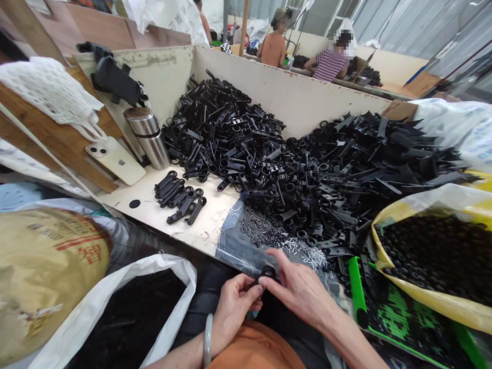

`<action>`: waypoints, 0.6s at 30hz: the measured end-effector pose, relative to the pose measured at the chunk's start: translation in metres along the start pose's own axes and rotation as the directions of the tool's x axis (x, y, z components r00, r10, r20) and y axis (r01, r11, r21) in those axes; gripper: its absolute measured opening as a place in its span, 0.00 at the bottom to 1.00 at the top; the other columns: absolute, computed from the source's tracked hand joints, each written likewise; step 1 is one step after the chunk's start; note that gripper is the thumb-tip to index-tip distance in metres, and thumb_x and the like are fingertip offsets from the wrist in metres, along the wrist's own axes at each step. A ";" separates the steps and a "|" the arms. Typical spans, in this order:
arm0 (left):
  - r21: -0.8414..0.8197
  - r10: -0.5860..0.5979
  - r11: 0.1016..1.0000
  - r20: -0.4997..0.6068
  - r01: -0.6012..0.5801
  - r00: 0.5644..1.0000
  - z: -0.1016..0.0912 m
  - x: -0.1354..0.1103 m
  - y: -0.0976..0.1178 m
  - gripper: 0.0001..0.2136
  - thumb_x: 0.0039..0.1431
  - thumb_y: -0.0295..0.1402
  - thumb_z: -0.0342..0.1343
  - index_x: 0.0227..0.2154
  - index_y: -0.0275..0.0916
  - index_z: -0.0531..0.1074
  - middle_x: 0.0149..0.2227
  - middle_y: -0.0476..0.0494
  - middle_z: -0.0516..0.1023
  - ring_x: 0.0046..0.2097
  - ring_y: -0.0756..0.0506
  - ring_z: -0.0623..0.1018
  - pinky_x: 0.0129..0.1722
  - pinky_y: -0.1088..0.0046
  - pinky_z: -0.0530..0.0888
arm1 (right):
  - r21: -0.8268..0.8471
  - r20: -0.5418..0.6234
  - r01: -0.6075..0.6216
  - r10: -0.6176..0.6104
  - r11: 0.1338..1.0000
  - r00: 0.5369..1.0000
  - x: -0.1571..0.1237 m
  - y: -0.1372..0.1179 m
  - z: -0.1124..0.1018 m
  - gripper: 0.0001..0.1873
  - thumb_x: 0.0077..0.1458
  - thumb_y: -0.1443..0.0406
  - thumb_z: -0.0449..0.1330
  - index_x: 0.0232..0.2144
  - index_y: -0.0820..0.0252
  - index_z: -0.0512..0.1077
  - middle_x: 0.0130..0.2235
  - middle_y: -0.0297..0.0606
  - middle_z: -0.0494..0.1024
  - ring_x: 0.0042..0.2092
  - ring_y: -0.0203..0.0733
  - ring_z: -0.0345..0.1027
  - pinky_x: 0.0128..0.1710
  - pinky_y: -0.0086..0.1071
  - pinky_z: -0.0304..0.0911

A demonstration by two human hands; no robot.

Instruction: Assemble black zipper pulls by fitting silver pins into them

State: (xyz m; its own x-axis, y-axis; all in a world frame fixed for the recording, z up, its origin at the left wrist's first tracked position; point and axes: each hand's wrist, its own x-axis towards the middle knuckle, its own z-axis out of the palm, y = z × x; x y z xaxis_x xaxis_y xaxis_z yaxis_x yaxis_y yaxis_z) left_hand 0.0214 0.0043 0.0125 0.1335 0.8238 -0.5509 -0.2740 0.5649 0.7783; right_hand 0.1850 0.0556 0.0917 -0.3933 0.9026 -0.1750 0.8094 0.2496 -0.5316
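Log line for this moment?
left hand: pinching small black part | right hand: thumb on it, index finger raised | nearby: small silver pieces, heaped black parts

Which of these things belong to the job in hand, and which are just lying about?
Seemingly for the job:
black part held in the left hand, right hand touching it
heap of black parts
silver pins
small dark pieces

Seemingly just there:
phone
silvery flask
white mesh bag

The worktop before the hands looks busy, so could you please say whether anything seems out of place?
One black round spot near the front of the worktop looks odd, sitting alone left of the laid-out black parts; I cannot tell if it is a hole or disc.
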 end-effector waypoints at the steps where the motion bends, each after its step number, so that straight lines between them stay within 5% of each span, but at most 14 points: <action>1: -0.002 0.002 1.000 0.004 -0.002 1.000 0.000 0.000 -0.001 0.28 0.42 0.57 0.69 0.33 0.35 0.75 0.29 0.47 0.78 0.28 0.48 0.78 0.31 0.70 0.78 | 0.007 -0.125 0.005 -0.004 1.000 0.992 0.001 -0.005 0.002 0.15 0.65 0.58 0.60 0.52 0.55 0.69 0.21 0.24 0.69 0.22 0.40 0.67 0.25 0.29 0.56; 4: 0.002 0.022 1.000 0.039 -0.022 0.999 0.001 -0.001 -0.003 0.23 0.47 0.55 0.66 0.31 0.38 0.73 0.27 0.49 0.77 0.27 0.48 0.77 0.29 0.72 0.76 | -0.065 -0.445 0.204 -0.211 0.977 0.870 0.011 -0.022 0.022 0.11 0.72 0.65 0.50 0.48 0.59 0.71 0.27 0.32 0.74 0.26 0.38 0.70 0.29 0.29 0.61; 7: 0.046 0.050 0.997 0.103 -0.055 0.993 0.001 0.001 -0.007 0.19 0.52 0.52 0.63 0.27 0.38 0.72 0.22 0.51 0.73 0.23 0.51 0.72 0.24 0.75 0.69 | -0.363 -0.419 0.381 -0.514 0.851 0.749 0.029 -0.033 0.050 0.17 0.71 0.72 0.44 0.49 0.63 0.72 0.29 0.37 0.76 0.30 0.40 0.69 0.33 0.32 0.61; 11: 0.137 0.022 0.989 0.199 -0.050 0.980 -0.002 0.005 -0.016 0.25 0.53 0.56 0.58 0.17 0.39 0.69 0.13 0.52 0.64 0.16 0.53 0.63 0.18 0.75 0.57 | -0.445 -0.384 0.416 -0.588 0.793 0.712 0.044 -0.035 0.071 0.18 0.68 0.76 0.46 0.45 0.62 0.74 0.27 0.35 0.76 0.29 0.41 0.68 0.32 0.35 0.57; 14: 0.160 -0.016 0.987 0.241 -0.023 0.970 -0.010 0.009 -0.020 0.25 0.51 0.58 0.60 0.20 0.39 0.72 0.12 0.52 0.63 0.16 0.50 0.63 0.19 0.71 0.61 | -0.469 -0.374 0.427 -0.612 0.773 0.697 0.047 -0.034 0.075 0.22 0.63 0.80 0.44 0.46 0.62 0.73 0.30 0.36 0.78 0.30 0.39 0.71 0.35 0.34 0.59; 18: 0.103 -0.023 0.995 0.169 0.005 0.985 -0.021 0.014 -0.017 0.19 0.43 0.50 0.70 0.31 0.41 0.78 0.29 0.40 0.80 0.34 0.38 0.78 0.37 0.60 0.75 | -0.551 -0.343 0.392 -0.629 0.736 0.697 0.047 -0.028 0.082 0.26 0.57 0.82 0.44 0.49 0.61 0.71 0.33 0.37 0.81 0.32 0.40 0.75 0.38 0.35 0.61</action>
State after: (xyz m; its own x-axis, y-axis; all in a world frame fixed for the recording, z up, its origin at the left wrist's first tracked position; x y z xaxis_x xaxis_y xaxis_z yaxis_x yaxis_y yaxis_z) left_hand 0.0084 0.0049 -0.0148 0.2984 0.8070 -0.5096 -0.1741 0.5710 0.8023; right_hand 0.1083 0.0626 0.0305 -0.6337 0.5929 0.4970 0.6819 0.7314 -0.0030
